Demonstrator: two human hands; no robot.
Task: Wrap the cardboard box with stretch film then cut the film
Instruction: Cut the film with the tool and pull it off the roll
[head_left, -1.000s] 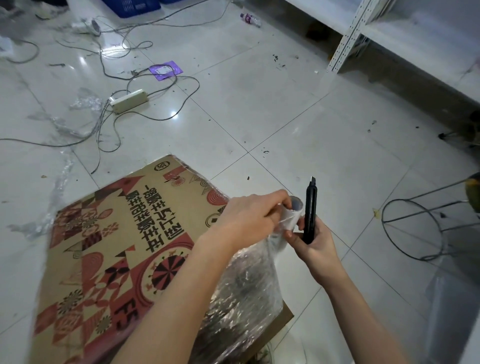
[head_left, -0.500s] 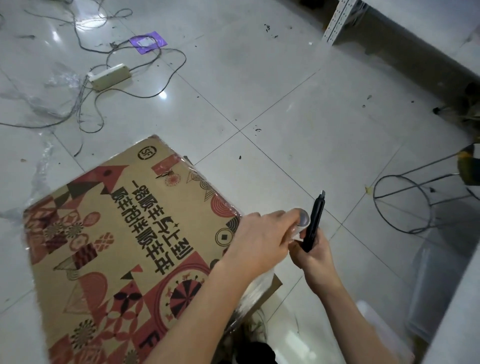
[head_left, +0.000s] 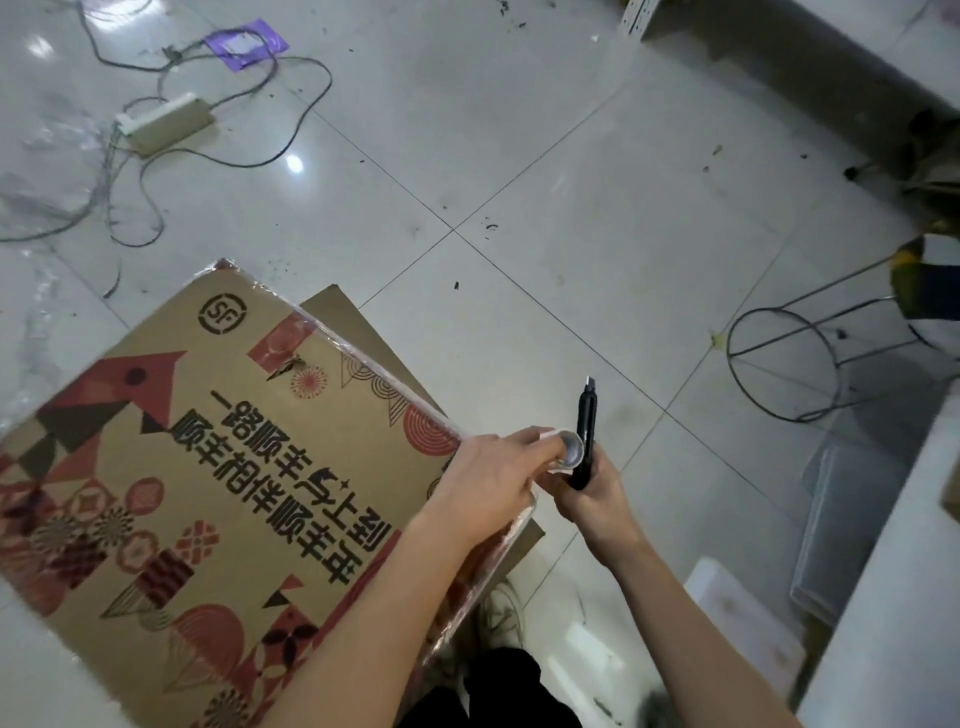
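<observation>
1. since the earlier frames the view is tilting further down and the printed brown cardboard box (head_left: 218, 499) is now filling more of the lower left, with the two hands sitting lower and more to the centre right, and a flat brown cardboard sheet (head_left: 358, 332) is now showing under the box's far edge.
2. the box is lying on the pale tiled floor (head_left: 545, 171), its red and black patterned top face turned up, with glossy clear stretch film (head_left: 498, 551) clinging along its right edge and near corner.
3. the left hand (head_left: 493, 483) is reaching across the box's right corner, its fingers (head_left: 524, 441) curling round the small clear film roll (head_left: 569, 449) and gripping it.
4. the right hand (head_left: 592, 493) is sitting just beside the left, its fingers clamping the lower part of a slim black utility knife (head_left: 586, 431), which is standing nearly upright with its tip pointing away from the person.
5. the knife's body is touching or almost touching the end of the film roll; which of the two i cannot tell.
6. a white power strip (head_left: 166, 122) with tangled grey cables (head_left: 291, 104) is lying well apart at the upper left, near a purple square piece (head_left: 244, 44).
7. a thin black wire ring frame (head_left: 789, 358) is standing on the floor at the right, well apart from the hands.
</observation>
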